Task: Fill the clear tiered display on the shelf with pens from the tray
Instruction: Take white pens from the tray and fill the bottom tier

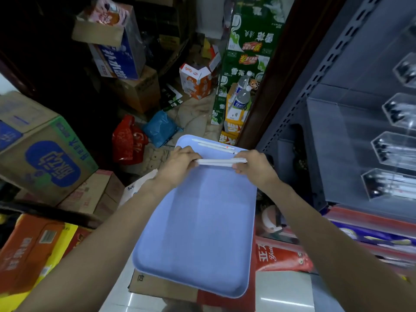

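A pale blue tray [198,233] lies nearest the person, resting on a cardboard box [157,287], with most of its surface bare. Above the far half of the tray, both hands hold one small bundle of white pens [219,162] lying crosswise. The left hand [180,164] closes its grip round the bundle's left end, fingers curled over it. The right hand [255,165] pinches the right end, its grip narrow with the thumb on top. Beyond the bundle, at the tray's far edge, a few loose white pens [213,146] lie side by side on the tray.

To the right of the tray stands a grey metal shelf [315,91], and on it the clear tiered display [391,149] rises in steps, with pens showing in several tiers; how full each tier is cannot be told.

Left of the tray sit stacked cartons, the closest an orange box [29,251]. Past the tray's far edge a red bag [128,140] and a blue bag [161,128] lie on the floor, with green cartons [247,48] stacked behind them.
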Demonstrator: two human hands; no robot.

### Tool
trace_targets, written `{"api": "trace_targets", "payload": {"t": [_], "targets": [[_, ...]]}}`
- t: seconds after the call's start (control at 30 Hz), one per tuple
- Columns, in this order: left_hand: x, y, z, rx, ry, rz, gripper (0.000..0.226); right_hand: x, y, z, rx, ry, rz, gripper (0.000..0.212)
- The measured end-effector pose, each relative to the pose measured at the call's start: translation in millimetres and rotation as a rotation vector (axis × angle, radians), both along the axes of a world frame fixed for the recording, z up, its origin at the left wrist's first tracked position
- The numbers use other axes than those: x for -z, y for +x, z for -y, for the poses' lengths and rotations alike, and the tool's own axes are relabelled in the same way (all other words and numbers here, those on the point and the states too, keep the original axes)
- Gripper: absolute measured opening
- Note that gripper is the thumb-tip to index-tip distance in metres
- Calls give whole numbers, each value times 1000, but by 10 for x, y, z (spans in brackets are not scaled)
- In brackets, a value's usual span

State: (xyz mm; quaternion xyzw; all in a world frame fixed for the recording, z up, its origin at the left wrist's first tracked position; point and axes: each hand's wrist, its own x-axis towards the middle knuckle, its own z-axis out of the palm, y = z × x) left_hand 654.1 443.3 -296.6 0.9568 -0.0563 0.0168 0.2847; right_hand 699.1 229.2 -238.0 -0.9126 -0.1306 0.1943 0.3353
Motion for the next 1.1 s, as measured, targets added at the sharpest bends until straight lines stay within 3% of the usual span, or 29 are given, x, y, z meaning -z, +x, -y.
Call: {"api": "trace_targets", "payload": {"t": [0.13,0.23,0.33,0.43,0.6,0.87,0.97,1.1], "targets": [[-426,-92,81,-38,-49,58,21,-341,-49,121,-35,35,103,11],[-813,-174,221,-73,-146,67,24,-651,-132,267,-23,169,162,7],[-1160,-224,420,-81,-197,63,22,-978,-205,492,52,401,188,12],[-1493,-266,785,-61,-286,79,20,-1273,-255,827,148,724,72,7],[-1925,-239,1713,59,-434,90,17,-1609,-353,1465,234,1049,-14,9],[-2178,-176,3025,225,-569,71,12,-1810,-469,2508,343,978,162,8],[-2312,-167,3327,229,-658,113,22,-1893,-470,2764,346,925,245,10],[-2459,-179,3606,164,-567,221,15,-1940,-484,2969,346,935,248,9]]}}
